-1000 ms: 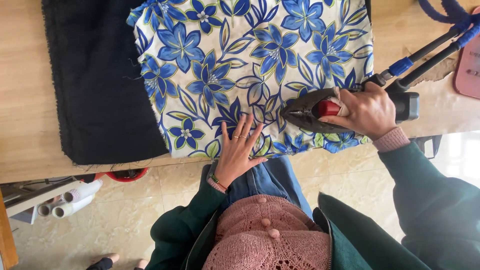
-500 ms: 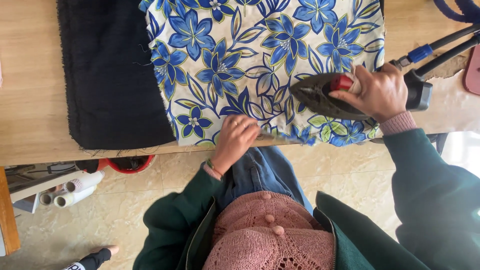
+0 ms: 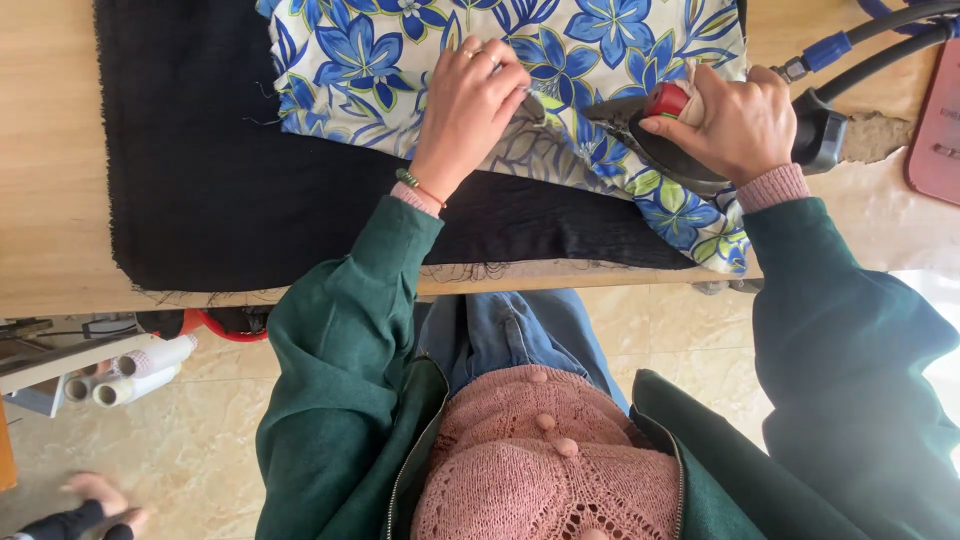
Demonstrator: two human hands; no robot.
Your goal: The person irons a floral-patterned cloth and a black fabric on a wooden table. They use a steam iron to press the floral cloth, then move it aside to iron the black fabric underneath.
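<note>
Ironing the floral cloth on the black pad.

Your right hand (image 3: 735, 125) is wrapped around the iron (image 3: 690, 140), which sits on the cloth (image 3: 380, 70). Your left hand (image 3: 470, 100) presses the cloth just beside the iron's tip, fingers curled, over the pad (image 3: 220, 180).

Wooden table (image 3: 50, 150), beige tiled floor (image 3: 230, 420)

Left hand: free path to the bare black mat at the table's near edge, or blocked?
Probably free. The left hand rests on the flowered cloth, right beside the black mat; nothing lies between. The right hand grips the iron off to the other side.
</note>
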